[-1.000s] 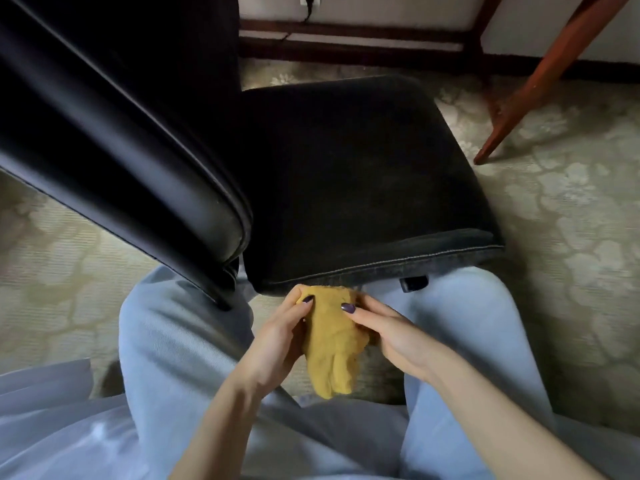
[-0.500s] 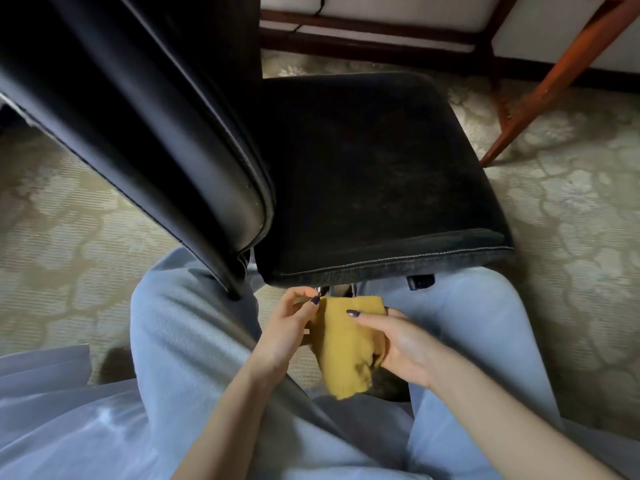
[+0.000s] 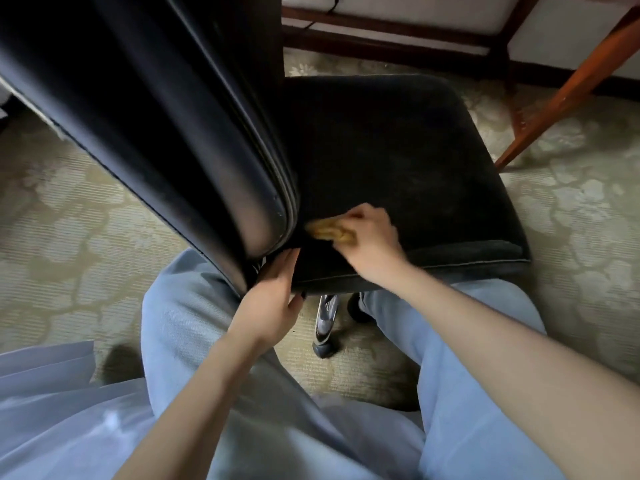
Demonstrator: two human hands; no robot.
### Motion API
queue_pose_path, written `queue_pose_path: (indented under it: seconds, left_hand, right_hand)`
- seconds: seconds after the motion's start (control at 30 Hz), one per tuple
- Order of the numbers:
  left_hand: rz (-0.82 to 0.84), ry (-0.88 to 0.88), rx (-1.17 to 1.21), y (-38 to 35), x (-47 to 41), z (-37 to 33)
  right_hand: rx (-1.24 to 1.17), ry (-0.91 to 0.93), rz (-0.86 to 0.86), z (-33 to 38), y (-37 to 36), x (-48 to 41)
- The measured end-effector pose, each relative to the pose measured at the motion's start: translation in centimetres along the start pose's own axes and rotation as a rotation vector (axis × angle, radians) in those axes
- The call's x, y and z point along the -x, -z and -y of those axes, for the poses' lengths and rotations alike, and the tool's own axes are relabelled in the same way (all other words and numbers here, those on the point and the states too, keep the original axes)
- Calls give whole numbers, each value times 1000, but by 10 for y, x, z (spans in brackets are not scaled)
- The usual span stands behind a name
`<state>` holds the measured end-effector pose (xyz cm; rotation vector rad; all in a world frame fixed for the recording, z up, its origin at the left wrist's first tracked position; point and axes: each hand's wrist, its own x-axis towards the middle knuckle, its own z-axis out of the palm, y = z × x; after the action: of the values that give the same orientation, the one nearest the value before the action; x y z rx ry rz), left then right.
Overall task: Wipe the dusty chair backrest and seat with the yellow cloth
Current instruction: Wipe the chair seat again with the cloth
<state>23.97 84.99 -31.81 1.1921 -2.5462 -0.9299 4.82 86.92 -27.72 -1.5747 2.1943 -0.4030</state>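
Note:
The black chair stands right in front of my knees. Its glossy backrest (image 3: 166,133) rises at the left and its dark fabric seat (image 3: 398,161) spreads to the right. My right hand (image 3: 367,237) grips the bunched yellow cloth (image 3: 329,232) and presses it on the seat's near left corner, close to the backrest's lower edge. Most of the cloth is hidden under my fingers. My left hand (image 3: 273,299) rests with straight fingers against the seat's near left edge, below the backrest.
A patterned beige carpet (image 3: 69,237) covers the floor. A slanted wooden leg (image 3: 568,88) and a dark wooden frame (image 3: 381,32) stand behind the chair. A chair base leg with a castor (image 3: 325,327) shows between my knees in light blue trousers (image 3: 194,341).
Both hands held the cloth below the seat edge. Now my right hand alone has carried it up onto the seat, and my left hand has let go and moved to the seat's edge.

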Motion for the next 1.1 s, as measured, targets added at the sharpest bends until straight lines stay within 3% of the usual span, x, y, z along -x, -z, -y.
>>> queue_pose_path:
  seconds: [0.07,0.13,0.27,0.4,0.67,0.8,0.93,1.1]
  left_hand:
    - [0,9,-8,-3,1,4]
    - [2,15,-20,-6,1,8]
    - [80,26,-122,-10,1,10]
    - [88,66,-130,-9,-1,9]
    - [80,64,-155,-11,0,9]
    - [73,79,-117,-10,1,8]
    - [58,127,-39,-8,1,6]
    - [38,155,18,-8,0,5]
  right_hand:
    - [134,73,193,1,-20,0]
    - [223,105,270,-1,-34,3]
    - [400,222,228,-22,-41,12]
    - [413,353,116,-56,-38,25]
    - [285,182,-109,-108,-13,45]
    - [135,0,-219,-115,-6,38]
    - [102,-227,-215,-81,-11,21]
    - [153,-203,-25,-19,-42,13]
